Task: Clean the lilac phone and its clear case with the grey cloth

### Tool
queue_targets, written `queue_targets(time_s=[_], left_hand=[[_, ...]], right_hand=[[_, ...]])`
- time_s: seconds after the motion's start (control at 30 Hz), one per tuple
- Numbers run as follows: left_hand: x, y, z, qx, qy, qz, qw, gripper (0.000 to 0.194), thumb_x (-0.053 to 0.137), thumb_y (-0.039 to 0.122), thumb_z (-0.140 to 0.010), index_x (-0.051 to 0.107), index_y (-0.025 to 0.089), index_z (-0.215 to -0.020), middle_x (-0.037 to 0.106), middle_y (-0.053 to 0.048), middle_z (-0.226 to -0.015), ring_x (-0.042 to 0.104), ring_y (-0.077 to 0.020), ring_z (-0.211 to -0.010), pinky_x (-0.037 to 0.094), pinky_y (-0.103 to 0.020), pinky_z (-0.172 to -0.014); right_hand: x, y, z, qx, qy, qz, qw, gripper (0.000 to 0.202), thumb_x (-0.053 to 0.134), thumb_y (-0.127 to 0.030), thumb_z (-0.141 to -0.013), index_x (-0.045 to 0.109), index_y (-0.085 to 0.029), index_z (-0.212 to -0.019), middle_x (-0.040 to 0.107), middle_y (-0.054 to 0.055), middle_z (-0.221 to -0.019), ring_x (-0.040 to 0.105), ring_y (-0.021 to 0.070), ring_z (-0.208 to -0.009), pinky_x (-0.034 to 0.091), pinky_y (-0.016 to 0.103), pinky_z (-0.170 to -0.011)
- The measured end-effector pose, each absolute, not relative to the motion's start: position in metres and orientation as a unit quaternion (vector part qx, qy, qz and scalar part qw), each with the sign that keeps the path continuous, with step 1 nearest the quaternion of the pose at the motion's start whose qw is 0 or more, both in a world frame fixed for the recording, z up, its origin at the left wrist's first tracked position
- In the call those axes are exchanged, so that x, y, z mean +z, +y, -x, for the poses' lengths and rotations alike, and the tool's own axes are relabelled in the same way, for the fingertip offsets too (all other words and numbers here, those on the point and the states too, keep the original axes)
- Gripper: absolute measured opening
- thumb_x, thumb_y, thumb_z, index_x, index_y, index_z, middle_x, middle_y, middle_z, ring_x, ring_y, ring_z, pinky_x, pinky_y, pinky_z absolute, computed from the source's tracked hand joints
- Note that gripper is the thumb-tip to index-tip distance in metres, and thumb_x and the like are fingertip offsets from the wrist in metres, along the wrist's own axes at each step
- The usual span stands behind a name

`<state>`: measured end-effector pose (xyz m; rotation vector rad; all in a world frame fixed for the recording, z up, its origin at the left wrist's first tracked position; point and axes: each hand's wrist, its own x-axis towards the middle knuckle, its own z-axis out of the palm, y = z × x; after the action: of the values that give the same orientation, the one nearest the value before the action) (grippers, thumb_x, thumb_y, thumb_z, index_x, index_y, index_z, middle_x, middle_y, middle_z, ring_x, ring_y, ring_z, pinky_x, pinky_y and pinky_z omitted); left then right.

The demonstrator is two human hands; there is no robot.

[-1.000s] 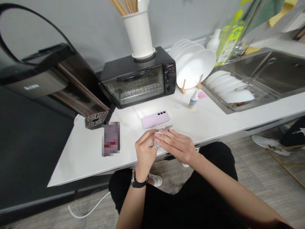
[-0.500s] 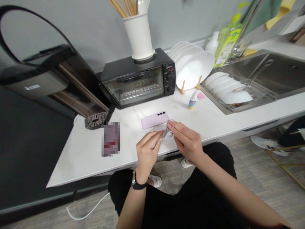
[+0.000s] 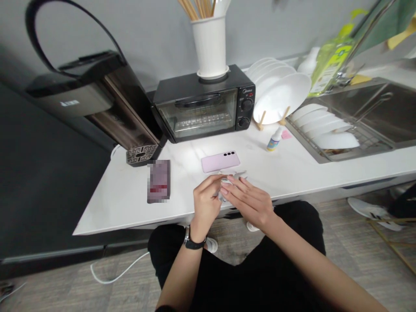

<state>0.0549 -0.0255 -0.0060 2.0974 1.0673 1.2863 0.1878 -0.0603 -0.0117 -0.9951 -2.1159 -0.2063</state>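
Right fingers [image 3: 238, 190]: half a second ago they stood apart from the left ones; now they have come in and lie nearly straight, side by side, over the small white-and-grey piece of thin material [image 3: 241, 174]. Whether they grip or only press, I cannot tell.
Left fingers [image 3: 208, 184]: curled toward the thumb and pinching the piece, with little gap.
White-and-grey piece: between both sets of fingers, by the front edge of the white marbled counter [image 3: 130, 203], a pale tip poking out beyond the right fingertips; whether it wraps anything is hidden.
Handwork: judged by the pose, the step is rubbing or folding the piece; the next move calls for a steady left pinch while the right fingers slide or lift.
Phone: lilac, flat, rectangular phone [image 3: 221, 162], lying just beyond the fingers.
Spray bottle: small white-topped bottle with a blue-and-yellow label [image 3: 274, 139], beyond and right of the fingers; contents unclear.
Holder: white cylindrical holder [image 3: 211, 45], well beyond the fingers atop the black boxy toaster oven [image 3: 198, 112]; it holds thin wooden sticks [image 3: 201, 8].
Sink: rectangular stainless-steel sink [image 3: 316, 154], far right of the fingers, containing racked white dishes [image 3: 334, 140].
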Motion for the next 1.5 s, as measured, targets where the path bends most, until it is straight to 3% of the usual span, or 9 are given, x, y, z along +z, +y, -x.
queue_targets(time_s=[0.33, 0.53, 0.77, 0.97, 1.17, 1.5], left_hand=[[0.005, -0.025, -0.058, 0.469, 0.388, -0.759, 0.232, 0.025, 0.043, 0.01, -0.068, 0.054, 0.02, -0.087, 0.056, -0.001, -0.086, 0.051, -0.0114, -0.08, 0.043, -0.026, -0.072], [0.004, -0.026, -0.064, 0.448, 0.388, -0.77, 0.235, 0.026, 0.042, 0.009, -0.068, 0.053, 0.02, -0.089, 0.055, -0.001, -0.088, 0.05, -0.0114, -0.082, 0.042, -0.027, -0.075], [-0.001, -0.023, -0.067, 0.436, 0.4, -0.776, 0.219, 0.019, 0.041, 0.008, -0.067, 0.055, 0.016, -0.077, 0.056, -0.002, -0.084, 0.051, -0.0112, -0.079, 0.043, -0.026, -0.072], [-0.004, -0.024, -0.066, 0.433, 0.386, -0.785, 0.219, 0.022, 0.042, 0.009, -0.067, 0.055, 0.018, -0.081, 0.056, -0.004, -0.088, 0.05, -0.0133, -0.082, 0.043, -0.028, -0.072], [0.001, -0.024, -0.059, 0.435, 0.396, -0.78, 0.213, 0.03, 0.044, 0.009, -0.066, 0.052, 0.026, -0.089, 0.056, -0.003, -0.089, 0.05, -0.0162, -0.083, 0.043, -0.032, -0.074], [0.0, -0.03, -0.073, 0.391, 0.406, -0.798, 0.217, 0.025, 0.039, 0.012, -0.07, 0.051, 0.021, -0.091, 0.053, -0.002, -0.091, 0.048, -0.0122, -0.085, 0.04, -0.028, -0.077]], right_hand=[[-0.026, -0.054, -0.218, -0.1, -0.765, 0.461, 0.439, 0.037, 0.038, -0.009, -0.071, 0.039, -0.022, -0.106, 0.044, 0.002, -0.106, 0.039, 0.0184, -0.097, 0.035, 0.036, -0.084], [-0.009, -0.051, -0.209, -0.05, -0.747, 0.492, 0.444, 0.042, 0.035, -0.006, -0.071, 0.034, -0.02, -0.11, 0.038, 0.002, -0.112, 0.034, 0.0207, -0.102, 0.032, 0.038, -0.087], [-0.006, -0.059, -0.19, -0.043, -0.785, 0.456, 0.418, 0.041, 0.037, -0.008, -0.071, 0.034, -0.019, -0.11, 0.038, 0.0, -0.112, 0.031, 0.0196, -0.104, 0.029, 0.034, -0.091], [-0.011, -0.062, -0.201, -0.046, -0.83, 0.409, 0.377, 0.041, 0.04, -0.012, -0.071, 0.032, -0.023, -0.11, 0.038, -0.001, -0.111, 0.033, 0.017, -0.103, 0.03, 0.031, -0.091], [-0.026, -0.061, -0.221, -0.057, -0.79, 0.44, 0.423, 0.038, 0.039, -0.012, -0.071, 0.036, -0.024, -0.108, 0.044, 0.0, -0.107, 0.037, 0.0188, -0.099, 0.033, 0.033, -0.088], [-0.02, -0.059, -0.204, -0.032, -0.719, 0.506, 0.475, 0.042, 0.035, -0.005, -0.07, 0.036, -0.02, -0.109, 0.04, 0.003, -0.11, 0.036, 0.0211, -0.1, 0.033, 0.037, -0.088]])
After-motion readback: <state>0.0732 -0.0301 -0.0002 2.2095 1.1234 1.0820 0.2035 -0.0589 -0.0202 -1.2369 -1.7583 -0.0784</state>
